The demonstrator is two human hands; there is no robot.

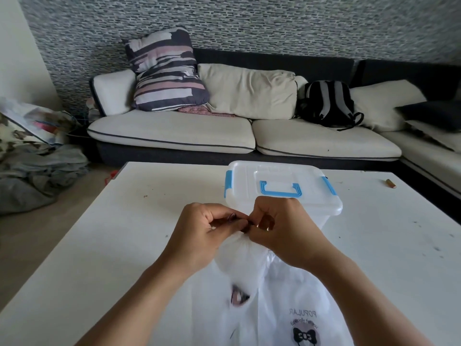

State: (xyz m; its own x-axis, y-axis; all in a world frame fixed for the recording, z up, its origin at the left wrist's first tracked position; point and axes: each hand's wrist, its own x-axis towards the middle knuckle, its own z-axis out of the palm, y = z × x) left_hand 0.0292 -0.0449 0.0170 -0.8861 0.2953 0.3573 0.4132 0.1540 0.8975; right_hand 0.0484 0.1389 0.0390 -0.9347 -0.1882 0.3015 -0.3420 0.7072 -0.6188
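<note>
While the left hand point(197, 236) pinches the gathered neck of the white plastic bag point(239, 263) from its left side, the right hand point(282, 228), fingers curled, pinches it from the right; the bag lies on the white table point(99, 233), just in front of the lidded box point(282, 181).

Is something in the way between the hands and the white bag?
No, nothing visible. The left hand and right hand both pinch the gathered neck of the white bag, just in front of the closed plastic box.
</note>
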